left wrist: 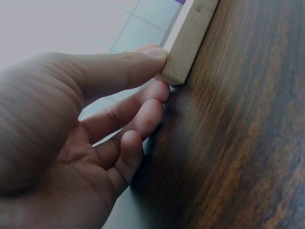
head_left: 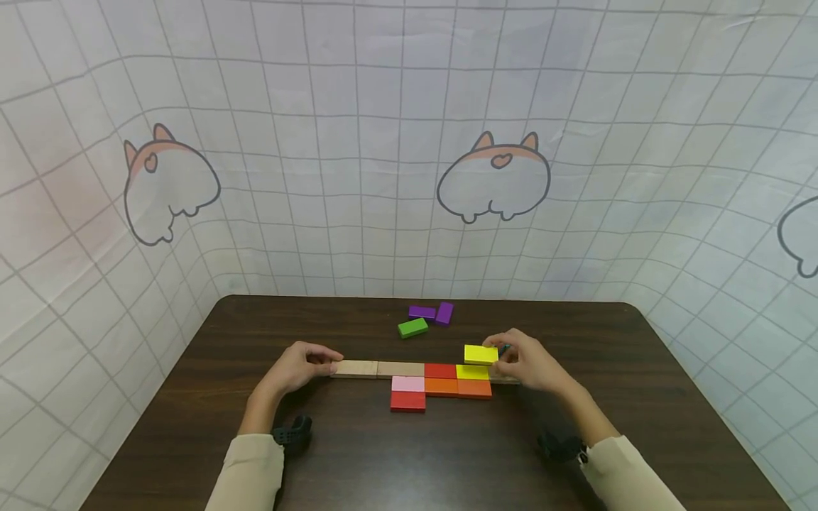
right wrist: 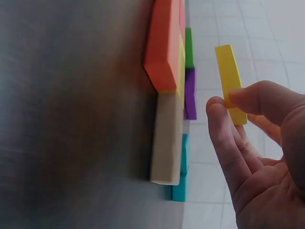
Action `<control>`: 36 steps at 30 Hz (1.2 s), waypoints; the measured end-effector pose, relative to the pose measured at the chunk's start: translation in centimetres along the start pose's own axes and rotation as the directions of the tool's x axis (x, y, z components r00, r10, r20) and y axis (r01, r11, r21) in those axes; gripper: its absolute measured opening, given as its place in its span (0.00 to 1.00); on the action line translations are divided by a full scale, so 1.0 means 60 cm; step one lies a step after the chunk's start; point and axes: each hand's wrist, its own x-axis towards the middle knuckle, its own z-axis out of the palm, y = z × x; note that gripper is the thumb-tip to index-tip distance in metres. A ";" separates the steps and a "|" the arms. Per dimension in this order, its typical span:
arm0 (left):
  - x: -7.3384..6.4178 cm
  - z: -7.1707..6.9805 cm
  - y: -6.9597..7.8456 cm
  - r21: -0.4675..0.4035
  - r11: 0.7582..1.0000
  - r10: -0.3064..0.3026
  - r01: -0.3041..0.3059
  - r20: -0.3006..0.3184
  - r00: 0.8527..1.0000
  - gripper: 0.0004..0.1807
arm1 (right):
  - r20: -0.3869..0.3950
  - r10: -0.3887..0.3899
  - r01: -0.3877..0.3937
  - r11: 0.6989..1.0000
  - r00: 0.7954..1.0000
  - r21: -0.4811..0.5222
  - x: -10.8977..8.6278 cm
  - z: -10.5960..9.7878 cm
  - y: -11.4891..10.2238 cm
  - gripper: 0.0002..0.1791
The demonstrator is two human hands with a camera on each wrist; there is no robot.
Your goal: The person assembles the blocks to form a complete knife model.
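Observation:
My right hand (head_left: 527,358) pinches a yellow block (head_left: 481,354) by its right end, between thumb and fingers. In the right wrist view that yellow block (right wrist: 228,78) is tilted and held above the row. Below it lies another yellow block (head_left: 472,372), beside a red block (head_left: 440,371). At the row's left end my left hand (head_left: 299,367) pinches a plain wooden block (head_left: 354,367), with the thumb (left wrist: 138,67) on its end. A second wooden block (head_left: 400,369) joins it. Another wooden block (right wrist: 167,138), partly hidden by my right hand in the head view, ends the row.
Two orange blocks (head_left: 441,387), a pink block (head_left: 407,384) and a red block (head_left: 407,402) lie in front of the row. Behind it lie a green block (head_left: 412,328) and two purple blocks (head_left: 444,313). Teal blocks (right wrist: 179,187) sit near my right hand. A white cloth (head_left: 383,241) hangs behind the table.

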 end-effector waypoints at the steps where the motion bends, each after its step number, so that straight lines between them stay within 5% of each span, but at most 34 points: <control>1: 0.000 0.000 0.000 -0.001 1.000 0.000 0.000 0.000 1.000 0.09 | 0.003 -0.005 0.005 1.000 1.000 0.002 -0.009 0.002 -0.001 0.19; 9: 0.001 -0.001 0.000 0.001 1.000 -0.007 0.007 -0.004 1.000 0.10 | 0.032 -0.070 0.071 0.997 0.997 -0.035 -0.057 0.029 0.000 0.19; 20: 0.001 -0.002 0.000 0.001 1.000 -0.004 0.004 -0.010 1.000 0.10 | 0.059 -0.141 0.145 0.986 0.988 -0.080 -0.067 0.061 -0.028 0.17; 36: 0.000 0.001 0.002 0.005 1.000 0.001 -0.001 -0.007 1.000 0.10 | 0.115 -0.037 0.055 0.985 0.993 -0.162 -0.053 0.081 -0.055 0.17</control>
